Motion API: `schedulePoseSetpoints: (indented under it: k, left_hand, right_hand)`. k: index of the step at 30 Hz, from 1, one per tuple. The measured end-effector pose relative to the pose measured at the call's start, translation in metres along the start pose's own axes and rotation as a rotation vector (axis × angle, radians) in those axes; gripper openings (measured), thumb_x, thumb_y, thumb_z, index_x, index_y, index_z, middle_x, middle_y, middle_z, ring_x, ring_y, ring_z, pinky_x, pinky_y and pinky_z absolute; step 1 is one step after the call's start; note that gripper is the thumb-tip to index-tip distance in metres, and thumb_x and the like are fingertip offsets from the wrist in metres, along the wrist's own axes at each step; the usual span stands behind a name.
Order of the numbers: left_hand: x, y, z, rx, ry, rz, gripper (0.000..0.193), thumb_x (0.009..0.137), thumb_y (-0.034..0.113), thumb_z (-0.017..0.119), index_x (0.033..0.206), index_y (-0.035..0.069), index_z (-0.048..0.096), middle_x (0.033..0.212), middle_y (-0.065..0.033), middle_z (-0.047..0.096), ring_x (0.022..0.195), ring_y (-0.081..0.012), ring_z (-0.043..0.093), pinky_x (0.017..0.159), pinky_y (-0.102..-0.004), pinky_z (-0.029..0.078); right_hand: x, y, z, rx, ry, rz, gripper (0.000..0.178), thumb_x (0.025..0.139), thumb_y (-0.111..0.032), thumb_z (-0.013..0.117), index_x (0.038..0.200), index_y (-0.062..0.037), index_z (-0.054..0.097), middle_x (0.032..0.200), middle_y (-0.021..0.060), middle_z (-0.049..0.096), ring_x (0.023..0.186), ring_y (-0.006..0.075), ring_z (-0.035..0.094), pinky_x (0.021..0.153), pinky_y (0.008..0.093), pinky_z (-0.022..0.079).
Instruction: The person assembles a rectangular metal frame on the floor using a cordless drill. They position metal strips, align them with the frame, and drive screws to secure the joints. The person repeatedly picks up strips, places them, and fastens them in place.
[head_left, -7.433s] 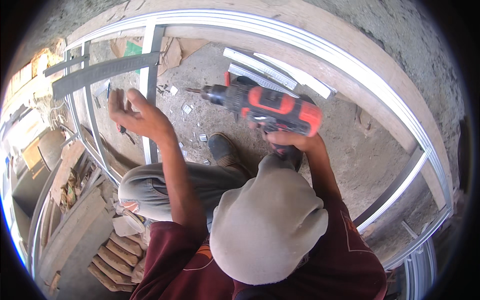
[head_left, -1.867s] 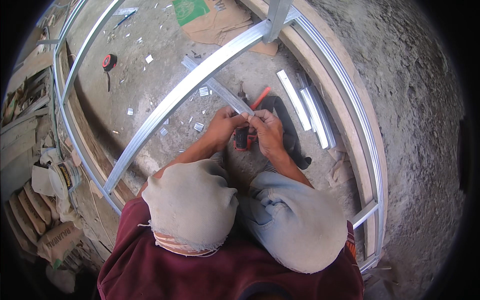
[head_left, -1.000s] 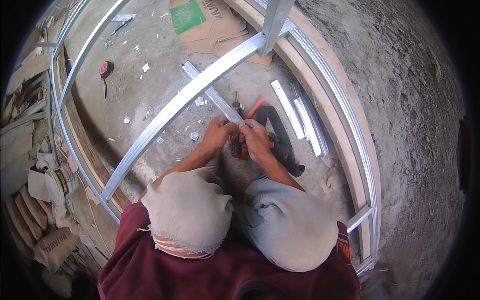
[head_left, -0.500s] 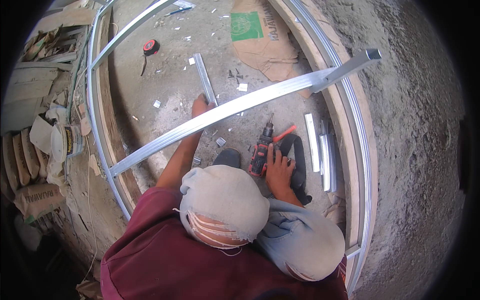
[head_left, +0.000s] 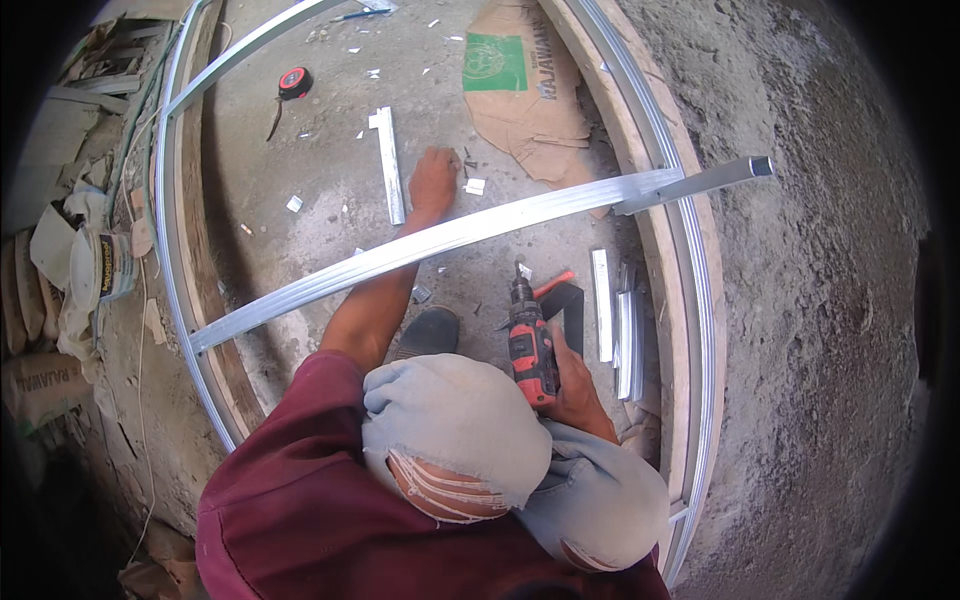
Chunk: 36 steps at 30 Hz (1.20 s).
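Beyond the metal crossbar (head_left: pixel 440 238), my left hand (head_left: pixel 435 182) is down on the concrete with its fingers curled in, beside a few dark screws (head_left: pixel 470 163). What its fingers hold, if anything, is hidden. A short metal channel piece (head_left: pixel 391 170) lies just left of that hand, apart from it. On the near side of the crossbar, my right hand (head_left: pixel 575 390) grips a red and black cordless drill (head_left: pixel 531 345) from its right side, the bit pointing away from me. A dark strap (head_left: pixel 571 312) and an orange-red stick-like piece (head_left: pixel 555 284) lie alongside the drill.
Metal rails on timber (head_left: pixel 200 200) border the work area, and the crossbar's end (head_left: pixel 745 172) juts out at right. Several cut metal strips (head_left: pixel 625 340) lie by the right rail. A tape measure (head_left: pixel 293 83), metal scraps and a torn paper sack (head_left: pixel 530 100) are farther off.
My left hand has let go of the metal channel piece and moved right to the screws. My right hand has gone from resting spread on the drill to gripping it.
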<state>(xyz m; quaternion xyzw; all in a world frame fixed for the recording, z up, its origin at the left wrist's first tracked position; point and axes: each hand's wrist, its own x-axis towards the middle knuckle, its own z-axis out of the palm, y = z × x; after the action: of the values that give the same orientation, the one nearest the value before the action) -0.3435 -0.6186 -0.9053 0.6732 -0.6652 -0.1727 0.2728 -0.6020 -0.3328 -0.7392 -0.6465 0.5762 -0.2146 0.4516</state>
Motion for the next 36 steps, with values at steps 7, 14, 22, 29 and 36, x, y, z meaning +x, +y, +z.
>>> schedulePoseSetpoints:
  k: [7, 14, 22, 29, 36]
  left_hand:
    - [-0.003, -0.002, -0.008, -0.081, 0.001, 0.053, 0.013, 0.093, 0.014, 0.065, 0.104, 0.01, 0.061, 0.106, -0.0165, 0.055, 0.1, -0.0405, 0.059, 0.082, -0.0512, 0.049]
    - [-0.001, -0.031, -0.014, -0.111, -0.004, -0.028, 0.016, 0.091, 0.013, 0.066, 0.106, 0.011, 0.061, 0.108, -0.0185, 0.056, 0.101, -0.0424, 0.059, 0.084, -0.0515, 0.049]
    - [0.006, -0.035, -0.004, 0.011, 0.033, -0.005, 0.023, 0.092, 0.025, 0.071, 0.104, 0.009, 0.06, 0.105, -0.0168, 0.056, 0.099, -0.0407, 0.062, 0.08, -0.0518, 0.051]
    - [-0.087, 0.033, -0.058, -0.567, -0.157, 0.04, 0.016, 0.096, 0.017, 0.065, 0.099, 0.002, 0.063, 0.091, -0.0138, 0.069, 0.083, -0.0301, 0.068, 0.075, -0.0389, 0.054]
    - [-0.121, 0.076, -0.074, -1.241, -0.604, -0.444, 0.027, 0.095, 0.017, 0.073, 0.115, 0.0, 0.068, 0.1, -0.006, 0.066, 0.089, -0.0156, 0.063, 0.084, -0.0318, 0.053]
  right_hand:
    - [-0.028, 0.031, -0.016, 0.298, 0.16, 0.006, 0.091, 0.079, -0.013, 0.08, 0.155, 0.0015, 0.032, 0.139, 0.0227, 0.058, 0.119, 0.0373, 0.063, 0.102, 0.0422, 0.05]
    - [-0.013, -0.016, -0.018, 0.968, 0.17, 0.233, 0.063, 0.08, -0.021, 0.073, 0.134, 0.0035, 0.051, 0.103, 0.014, 0.066, 0.085, 0.0189, 0.067, 0.072, 0.03, 0.056]
    - [-0.014, -0.019, 0.012, 1.167, 0.151, 0.158, 0.058, 0.081, -0.017, 0.07, 0.131, 0.0046, 0.05, 0.103, 0.0147, 0.065, 0.092, 0.02, 0.064, 0.085, 0.0336, 0.052]
    - [-0.02, -0.014, 0.005, 1.221, 0.163, 0.272, 0.055, 0.08, -0.019, 0.071, 0.128, 0.0022, 0.056, 0.101, 0.0112, 0.067, 0.075, 0.0172, 0.067, 0.06, 0.0282, 0.056]
    - [-0.005, -0.025, 0.0, 1.143, 0.285, 0.259, 0.057, 0.075, -0.016, 0.072, 0.126, 0.0044, 0.056, 0.106, 0.0163, 0.068, 0.084, 0.0213, 0.066, 0.078, 0.0317, 0.055]
